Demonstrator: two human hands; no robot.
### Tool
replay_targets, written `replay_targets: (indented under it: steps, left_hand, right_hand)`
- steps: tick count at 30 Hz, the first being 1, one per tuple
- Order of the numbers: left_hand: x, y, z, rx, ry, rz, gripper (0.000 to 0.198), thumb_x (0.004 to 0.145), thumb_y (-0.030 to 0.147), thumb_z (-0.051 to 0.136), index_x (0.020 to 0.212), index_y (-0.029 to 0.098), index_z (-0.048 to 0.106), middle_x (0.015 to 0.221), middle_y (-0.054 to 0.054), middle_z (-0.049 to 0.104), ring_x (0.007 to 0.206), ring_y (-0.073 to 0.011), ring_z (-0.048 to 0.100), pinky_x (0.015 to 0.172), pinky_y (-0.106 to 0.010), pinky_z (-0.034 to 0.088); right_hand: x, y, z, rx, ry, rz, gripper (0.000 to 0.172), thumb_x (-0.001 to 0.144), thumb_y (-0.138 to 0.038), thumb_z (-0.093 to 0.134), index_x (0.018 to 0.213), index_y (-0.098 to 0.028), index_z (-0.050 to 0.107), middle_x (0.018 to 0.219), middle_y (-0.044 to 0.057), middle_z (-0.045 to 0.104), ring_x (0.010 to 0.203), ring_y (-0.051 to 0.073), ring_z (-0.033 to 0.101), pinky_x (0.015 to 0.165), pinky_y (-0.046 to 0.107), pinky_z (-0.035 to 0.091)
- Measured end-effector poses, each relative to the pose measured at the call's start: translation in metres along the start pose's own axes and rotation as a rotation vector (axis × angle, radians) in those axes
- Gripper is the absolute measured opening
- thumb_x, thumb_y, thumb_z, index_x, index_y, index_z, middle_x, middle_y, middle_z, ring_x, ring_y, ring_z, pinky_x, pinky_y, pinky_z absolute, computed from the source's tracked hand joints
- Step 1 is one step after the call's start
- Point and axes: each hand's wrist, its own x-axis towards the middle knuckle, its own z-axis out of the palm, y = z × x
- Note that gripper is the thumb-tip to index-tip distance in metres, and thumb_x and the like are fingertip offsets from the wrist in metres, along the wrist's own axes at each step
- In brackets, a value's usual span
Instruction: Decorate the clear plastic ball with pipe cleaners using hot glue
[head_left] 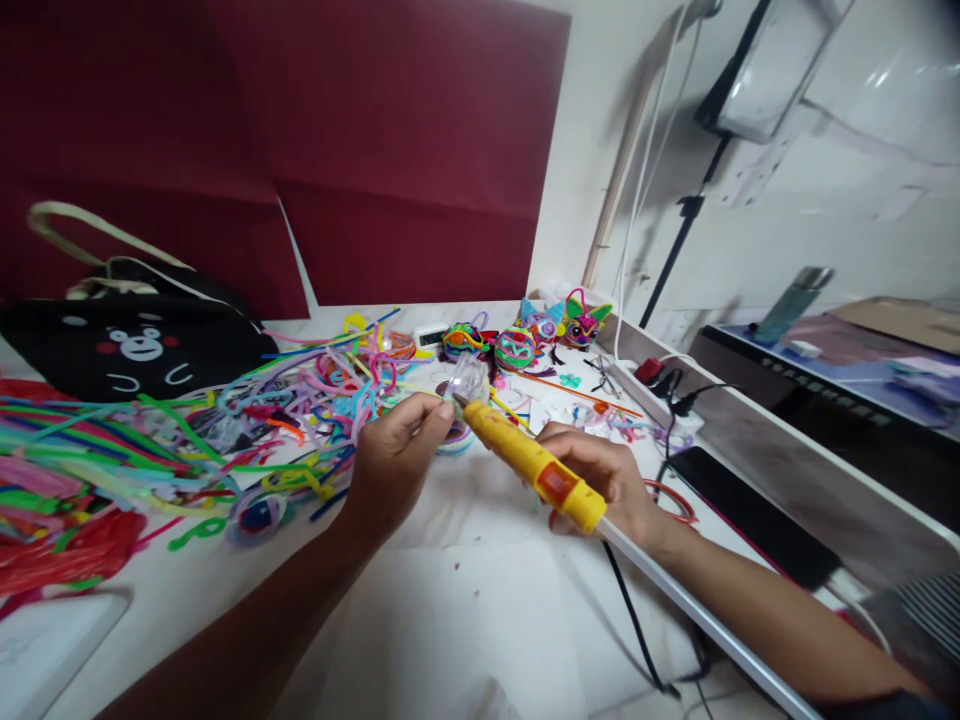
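Colorful craft strips (112,435) crowd the surface (480,620) beside a black bag (142,350), with bright ornaments (516,348) behind and a phone (750,515) at right. The right hand (600,470) wraps around a yellow glue gun (517,455), a pale rod (697,610) trailing from its back. Its dark nozzle, before a clear plastic piece (468,376), meets the pinched left hand (397,455), whose hold cannot be told.

No words, brands or numbers can be read: the small white display (430,336) is too blurred, as is the orange patch (557,484) on the yellow glue gun (514,447) (any print there is illegible).
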Motion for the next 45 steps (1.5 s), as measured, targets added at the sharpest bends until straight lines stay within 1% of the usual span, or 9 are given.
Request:
replay_targets:
  steps: [5, 10, 17, 23, 29, 35, 41, 45]
  left_hand:
    - [0.0006, 0.0023, 0.0006, 0.033, -0.017, 0.016, 0.022, 0.084, 0.034, 0.054, 0.069, 0.02, 0.06, 0.063, 0.003, 0.06, 0.064, -0.0139, 0.056, 0.061, -0.024, 0.042]
    - [-0.0001, -0.0005, 0.0015, 0.019, -0.032, 0.014, 0.021, 0.085, 0.032, 0.053, 0.07, 0.02, 0.06, 0.065, 0.003, 0.062, 0.064, -0.0136, 0.057, 0.061, -0.023, 0.042]
    - [-0.0006, -0.0002, 0.0015, 0.032, -0.027, 0.023, 0.021, 0.086, 0.031, 0.054, 0.07, 0.019, 0.061, 0.066, 0.004, 0.063, 0.065, -0.0125, 0.057, 0.063, -0.022, 0.042]
    - [-0.0005, 0.0005, 0.0018, 0.025, -0.019, 0.033, 0.019, 0.085, 0.03, 0.054, 0.07, 0.019, 0.061, 0.065, 0.004, 0.063, 0.064, -0.0121, 0.056, 0.06, -0.022, 0.041]
    - [-0.0019, 0.003, 0.0017, 0.037, -0.019, 0.032, 0.02, 0.085, 0.029, 0.054, 0.069, 0.019, 0.06, 0.064, 0.004, 0.062, 0.063, -0.0116, 0.055, 0.06, -0.021, 0.041]
    - [-0.0028, 0.0031, 0.0025, 0.02, -0.021, 0.036, 0.019, 0.085, 0.028, 0.054, 0.07, 0.019, 0.061, 0.065, 0.005, 0.063, 0.064, -0.0108, 0.056, 0.06, -0.02, 0.041]
    - [-0.0021, 0.0015, 0.0016, 0.012, -0.015, 0.037, 0.019, 0.086, 0.028, 0.055, 0.07, 0.019, 0.061, 0.065, 0.005, 0.063, 0.064, -0.0109, 0.056, 0.061, -0.02, 0.041]
    - [-0.0022, 0.0021, 0.0005, 0.013, -0.022, 0.047, 0.019, 0.086, 0.027, 0.055, 0.07, 0.019, 0.061, 0.065, 0.005, 0.062, 0.064, -0.0102, 0.055, 0.06, -0.02, 0.04]
  right_hand:
    - [0.0, -0.0003, 0.0002, 0.009, 0.013, 0.0, 0.036, 0.07, -0.046, 0.077, 0.09, -0.018, 0.068, 0.081, 0.006, 0.064, 0.074, 0.019, 0.056, 0.066, 0.032, 0.046]
    - [-0.0002, -0.0005, 0.0009, 0.016, 0.012, -0.008, 0.034, 0.071, -0.044, 0.078, 0.092, -0.019, 0.069, 0.08, 0.005, 0.064, 0.073, 0.018, 0.056, 0.066, 0.031, 0.046]
    - [-0.0001, 0.0018, -0.0012, 0.012, 0.001, -0.004, 0.03, 0.072, -0.039, 0.077, 0.093, -0.018, 0.069, 0.082, 0.006, 0.063, 0.074, 0.018, 0.055, 0.066, 0.03, 0.044]
    - [-0.0005, 0.0004, -0.0008, 0.005, -0.019, -0.017, 0.03, 0.073, -0.037, 0.077, 0.095, -0.018, 0.07, 0.082, 0.006, 0.063, 0.073, 0.018, 0.056, 0.066, 0.03, 0.045]
    - [-0.0002, -0.002, -0.001, -0.019, -0.011, -0.016, 0.031, 0.072, -0.039, 0.077, 0.093, -0.018, 0.07, 0.081, 0.007, 0.064, 0.073, 0.019, 0.057, 0.065, 0.03, 0.045]
    - [-0.001, -0.0021, -0.0001, -0.008, -0.009, -0.008, 0.029, 0.073, -0.039, 0.077, 0.092, -0.019, 0.069, 0.08, 0.006, 0.064, 0.075, 0.02, 0.058, 0.068, 0.032, 0.046]
    - [-0.0021, -0.0006, 0.0007, 0.016, 0.002, -0.002, 0.026, 0.071, -0.033, 0.078, 0.092, -0.019, 0.07, 0.081, 0.005, 0.063, 0.076, 0.019, 0.057, 0.069, 0.03, 0.045]
    - [-0.0022, -0.0008, 0.0014, 0.018, 0.005, -0.013, 0.028, 0.072, -0.034, 0.077, 0.094, -0.02, 0.07, 0.082, 0.005, 0.063, 0.076, 0.019, 0.057, 0.07, 0.031, 0.045]
